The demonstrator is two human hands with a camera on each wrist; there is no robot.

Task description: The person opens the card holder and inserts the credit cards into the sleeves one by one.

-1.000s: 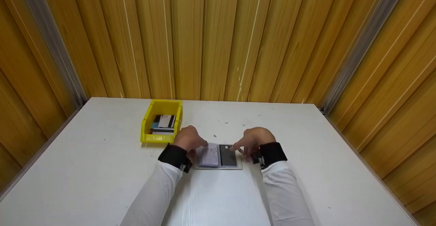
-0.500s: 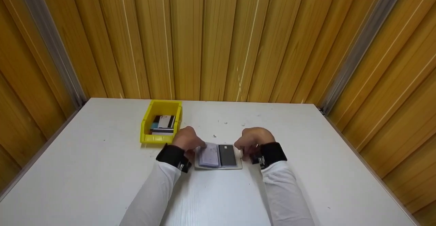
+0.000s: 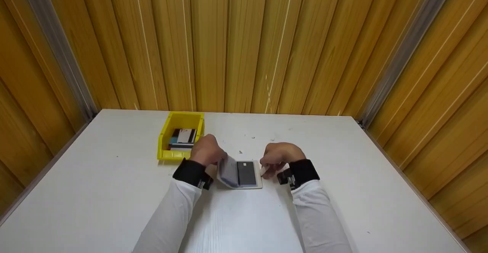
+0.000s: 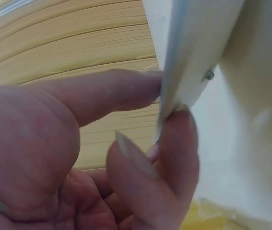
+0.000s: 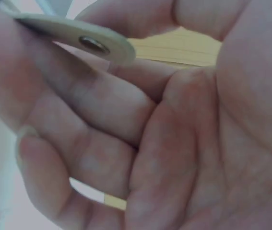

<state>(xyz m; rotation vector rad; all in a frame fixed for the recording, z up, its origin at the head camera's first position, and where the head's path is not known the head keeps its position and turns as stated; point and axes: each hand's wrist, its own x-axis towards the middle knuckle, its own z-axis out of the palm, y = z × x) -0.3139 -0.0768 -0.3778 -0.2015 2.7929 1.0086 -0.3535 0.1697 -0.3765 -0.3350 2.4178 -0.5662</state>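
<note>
A small cream card holder (image 3: pixel 259 182) lies spread on the white table with its left side raised. Clear sleeves (image 3: pixel 228 171) fill that left side, and a dark card with a chip (image 3: pixel 248 173) shows on the right. My left hand (image 3: pixel 207 151) pinches the raised cover (image 4: pixel 200 48) between thumb and fingertips, as the left wrist view shows. On the other side, my right hand (image 3: pixel 282 156) holds the holder's closing strap (image 5: pixel 61 32) between thumb and fingers. A metal snap (image 5: pixel 94 44) sits near the strap's rounded end.
Just beyond my left hand stands a yellow bin (image 3: pixel 177 155) with several cards (image 3: pixel 186 135) inside. The white table (image 3: pixel 324 135) reaches back to wood-look panels. Small dark specks mark its surface. Both wrists wear black bands.
The holder's left side has tilted up with my left hand, and the holder has shifted slightly left. My right hand has drawn back from the dark card and now holds the strap.
</note>
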